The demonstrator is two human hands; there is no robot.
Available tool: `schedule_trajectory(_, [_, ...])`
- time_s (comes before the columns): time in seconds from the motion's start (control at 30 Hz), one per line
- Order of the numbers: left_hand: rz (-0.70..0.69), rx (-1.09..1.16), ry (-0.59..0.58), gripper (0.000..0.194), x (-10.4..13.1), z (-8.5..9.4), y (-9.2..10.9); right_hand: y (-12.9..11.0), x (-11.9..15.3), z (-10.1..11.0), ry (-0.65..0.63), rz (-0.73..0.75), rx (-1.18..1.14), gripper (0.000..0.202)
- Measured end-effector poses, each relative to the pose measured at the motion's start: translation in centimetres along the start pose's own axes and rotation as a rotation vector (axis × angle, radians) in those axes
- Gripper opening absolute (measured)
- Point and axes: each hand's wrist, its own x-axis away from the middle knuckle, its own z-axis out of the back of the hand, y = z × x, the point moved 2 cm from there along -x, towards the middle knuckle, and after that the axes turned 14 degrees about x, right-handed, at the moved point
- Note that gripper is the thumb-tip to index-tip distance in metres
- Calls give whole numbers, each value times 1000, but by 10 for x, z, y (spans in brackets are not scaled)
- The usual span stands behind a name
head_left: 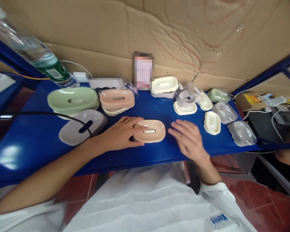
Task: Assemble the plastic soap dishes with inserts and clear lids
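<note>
A peach oval soap dish (pixel 157 130) with a cream slot piece in its middle sits near the front of the blue table (pixel 135 159). My left hand (pixel 127 132) is closed around its left end, thumb on top and fingers along the far and near sides. To the right of the dish, my right hand (pixel 187 137) hovers with fingers stretched out and nothing in them. Left of my left hand lie a pale grey tray (pixel 72 132) with an oval hole, a green dish (pixel 55 100) and a stacked peach dish (pixel 106 98).
Cream dishes (pixel 212 122) and clear plastic covers (pixel 243 133) spread over the right side. A phone (pixel 143 71) leans on the cardboard at the back. At left stands a water bottle (pixel 48 61); a black cable (pixel 50 114) crosses in front of it.
</note>
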Motion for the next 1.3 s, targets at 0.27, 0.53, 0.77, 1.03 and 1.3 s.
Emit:
schedule_trajectory(0.27, [-17,-3,41,61,4,-1,-1,98,-57,-34,-50,-289,406,65])
schedule_trajectory(0.53, [-4,-28,25,62,4,2,2,119,-56,-71,-41,-334,419,47])
schedule_trajectory(0.77, [-30,6,47,62,5,0,-1,111,-51,-58,45,-365,331,33])
schedule_trajectory(1.03, [-60,28,33,63,5,-1,-5,84,-46,-67,-119,-347,440,54])
schedule_trajectory(1.3, [-29,-14,57,58,4,-1,0,74,-47,-51,-151,-204,336,39])
